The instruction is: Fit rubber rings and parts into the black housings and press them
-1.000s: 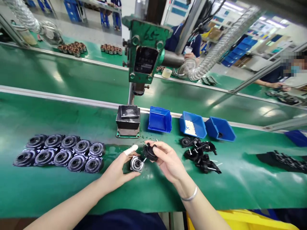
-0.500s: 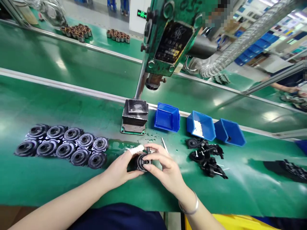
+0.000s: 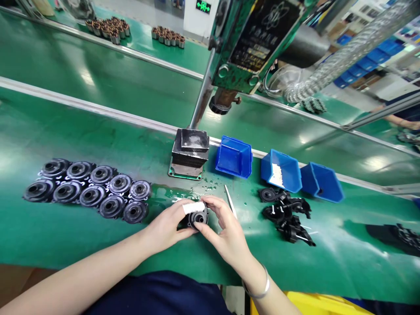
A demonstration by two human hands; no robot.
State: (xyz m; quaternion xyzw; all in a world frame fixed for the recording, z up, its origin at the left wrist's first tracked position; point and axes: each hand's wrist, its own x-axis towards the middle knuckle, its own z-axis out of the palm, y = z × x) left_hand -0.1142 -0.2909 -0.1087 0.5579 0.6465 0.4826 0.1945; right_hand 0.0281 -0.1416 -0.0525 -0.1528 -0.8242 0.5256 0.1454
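Between my two hands is a round black plastic housing (image 3: 198, 217) with a raised hub, held just over the green bench. My left hand (image 3: 170, 223) grips it from the left, with white tape wrapped round one finger. My right hand (image 3: 225, 227) closes on its right side, thumb near the hub and fingers at the far rim. Left of my hands, similar round black housings (image 3: 92, 195) lie in two rows. A pile of black plastic parts with white pins (image 3: 288, 216) sits to the right. White tweezers (image 3: 230, 201) lie just beyond my right hand.
A green press (image 3: 249, 48) hangs over a metal block (image 3: 190, 146). Along the rail stand a blue bin (image 3: 233, 157), a blue bin holding white pieces (image 3: 292, 175) and another blue bin (image 3: 328, 183). Copper-topped metal parts (image 3: 110, 29) sit behind. Another person's arm (image 3: 398, 120) shows far right.
My right hand's fingers have shifted from the housing's hub to its far rim, and my left taped finger lies further across it. The camera view has tilted slightly.
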